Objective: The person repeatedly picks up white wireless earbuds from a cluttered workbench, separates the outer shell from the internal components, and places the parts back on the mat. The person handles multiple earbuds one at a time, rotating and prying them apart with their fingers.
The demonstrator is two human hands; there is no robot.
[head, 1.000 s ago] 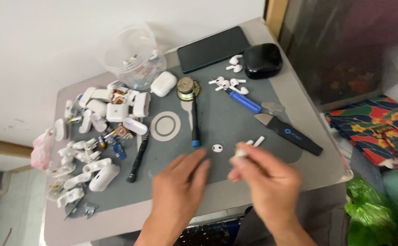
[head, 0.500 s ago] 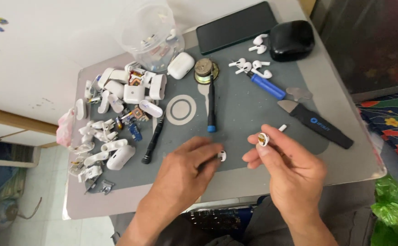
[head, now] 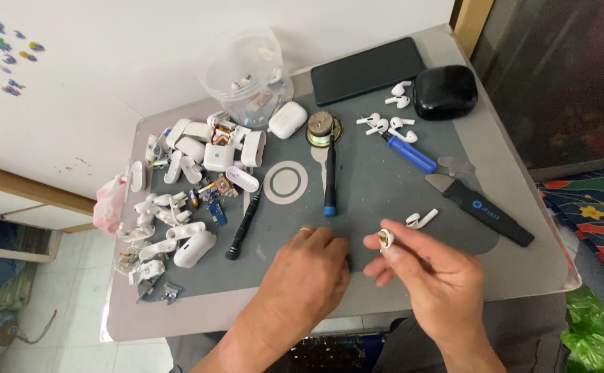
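Pinching a small white earbud part (head: 385, 238) between thumb and fingertips, the right hand (head: 435, 280) held it just above the front edge of the grey mat (head: 378, 179). The part showed an open, brownish inside, so it looked like a bare shell: light, tiny, slick and probably fragile, best gripped by its outer rim and not squeezed. It sat at the very tips of the fingers, facing up, well clear of the palm.

The left hand (head: 307, 276) lay knuckles-up on the mat just beside it, fingers curled under. Whether it held anything could not be told.

A white earbud (head: 421, 220) lay on the mat just beyond the right hand. Farther back lay a blue-tipped screwdriver (head: 329, 173), a black pry tool (head: 482, 209) and a black case (head: 445, 91). At the left sat a pile of opened white cases (head: 191, 186), with a clear tub (head: 245, 72) behind it.
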